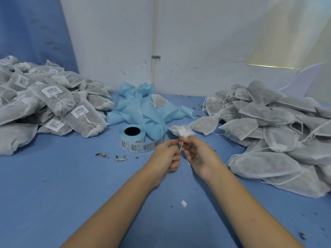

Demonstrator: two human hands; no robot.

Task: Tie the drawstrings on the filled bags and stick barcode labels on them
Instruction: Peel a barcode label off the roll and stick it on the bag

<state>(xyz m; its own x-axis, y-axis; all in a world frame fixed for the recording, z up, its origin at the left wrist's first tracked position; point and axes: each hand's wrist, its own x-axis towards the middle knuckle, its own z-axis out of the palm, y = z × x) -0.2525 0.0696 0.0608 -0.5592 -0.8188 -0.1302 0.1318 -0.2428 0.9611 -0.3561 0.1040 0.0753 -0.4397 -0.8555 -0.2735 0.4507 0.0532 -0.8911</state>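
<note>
So both hands are up over the middle of the blue table (pixel 53 185), close together. My right hand (pixel 198 154) has its fingers curled round the neck of the bag (pixel 181 131). Only its bunched white top pokes out above my fingertips, the rest is hidden behind my hands. My left hand (pixel 167 154) is closed up too, pinching the thin white drawstring (pixel 181 146) that runs down between the two hands.

The label roll (pixel 133 138) sits just behind my left hand, with a strip of barcodes trailing toward it. Behind that is a messy heap of blue backing paper (pixel 141 108). The labelled bags (pixel 53 104) are piled on the left, the unlabelled bags (pixel 268 122) on the right. There are dried leaf crumbs (pixel 111 156) on the table, and a little white scrap (pixel 184 203) between my forearms
</note>
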